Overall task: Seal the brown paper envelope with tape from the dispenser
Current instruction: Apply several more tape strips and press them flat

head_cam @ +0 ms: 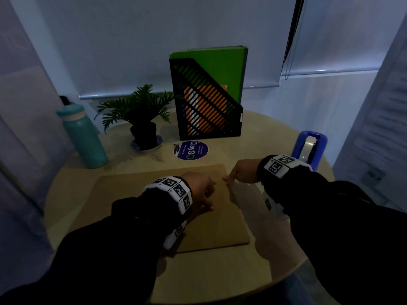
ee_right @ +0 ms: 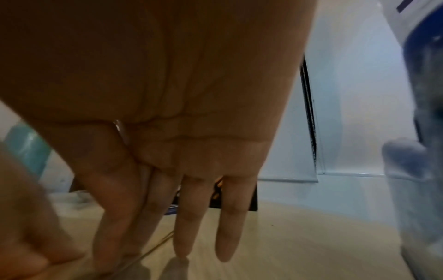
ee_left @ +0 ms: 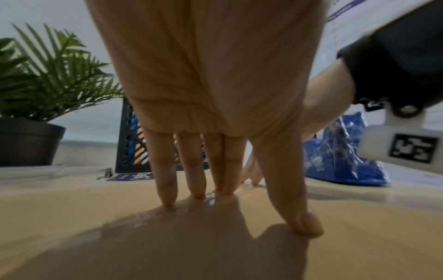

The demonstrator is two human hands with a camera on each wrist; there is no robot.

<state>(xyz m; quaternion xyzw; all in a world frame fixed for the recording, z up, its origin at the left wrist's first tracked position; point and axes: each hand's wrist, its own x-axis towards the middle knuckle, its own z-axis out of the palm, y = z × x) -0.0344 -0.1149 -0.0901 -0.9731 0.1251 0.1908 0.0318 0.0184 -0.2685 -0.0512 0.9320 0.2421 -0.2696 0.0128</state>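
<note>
The brown paper envelope [head_cam: 136,194] lies flat on the round wooden table [head_cam: 215,280]. My left hand [head_cam: 202,192] rests on its right part, with straight fingers and thumb pressing the paper [ee_left: 72,236] in the left wrist view [ee_left: 237,212]. My right hand [head_cam: 233,176] reaches the envelope's right edge, its fingers straight and pointing down [ee_right: 167,246]. A pale see-through strip of tape [head_cam: 239,199] seems to run along that edge. Whether the right thumb and forefinger pinch it is hidden. The blue tape dispenser [head_cam: 308,148] stands just behind my right wrist.
At the back stand a teal bottle [head_cam: 83,137], a potted plant [head_cam: 143,119] and a black file holder [head_cam: 209,106] with a green folder. A round purple sticker [head_cam: 191,150] lies before the holder. The table's edge curves close on the right.
</note>
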